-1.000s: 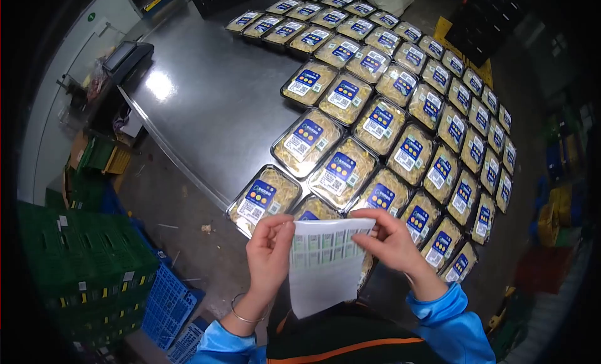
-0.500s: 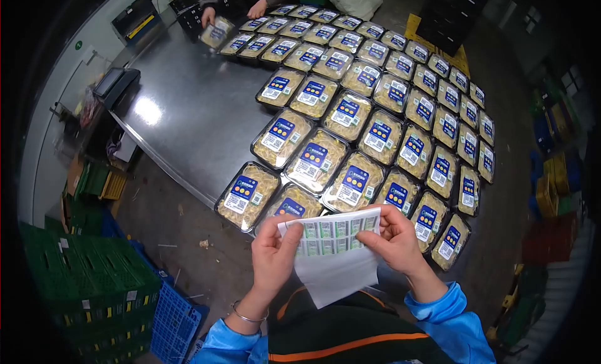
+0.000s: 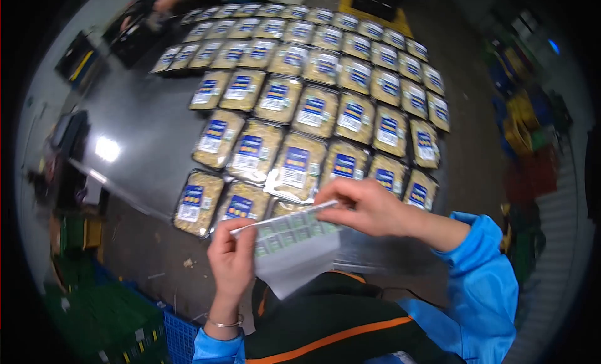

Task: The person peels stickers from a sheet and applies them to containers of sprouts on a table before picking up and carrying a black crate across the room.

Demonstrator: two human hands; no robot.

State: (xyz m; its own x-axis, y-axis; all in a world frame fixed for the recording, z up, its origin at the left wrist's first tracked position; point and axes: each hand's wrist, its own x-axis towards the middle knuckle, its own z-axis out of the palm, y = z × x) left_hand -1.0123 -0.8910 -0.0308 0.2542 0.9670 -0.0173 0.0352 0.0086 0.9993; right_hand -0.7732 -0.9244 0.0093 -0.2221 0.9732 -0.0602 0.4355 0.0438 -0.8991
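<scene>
1. The left hand point(image 3: 231, 261) pinches the upper left corner of a label sheet point(image 3: 297, 264), low by the near edge of the metal table point(image 3: 144, 110).
2. The right hand point(image 3: 360, 207) grips the sheet's upper right corner, at the same table edge; small green-and-white labels point(image 3: 285, 237) fill its upper part.
3. On the table, rows of black trays point(image 3: 313, 112) hold pale, stringy food point(image 3: 317, 152) beneath blue-and-white labels point(image 3: 294, 170).
4. At the table's far left end, a co-worker's hand point(image 3: 168, 1) blurs above dark crates point(image 3: 138, 38), contents unclear.
5. Left of the table, green crates point(image 3: 106, 320) stand beside a blue crate point(image 3: 180, 339).
</scene>
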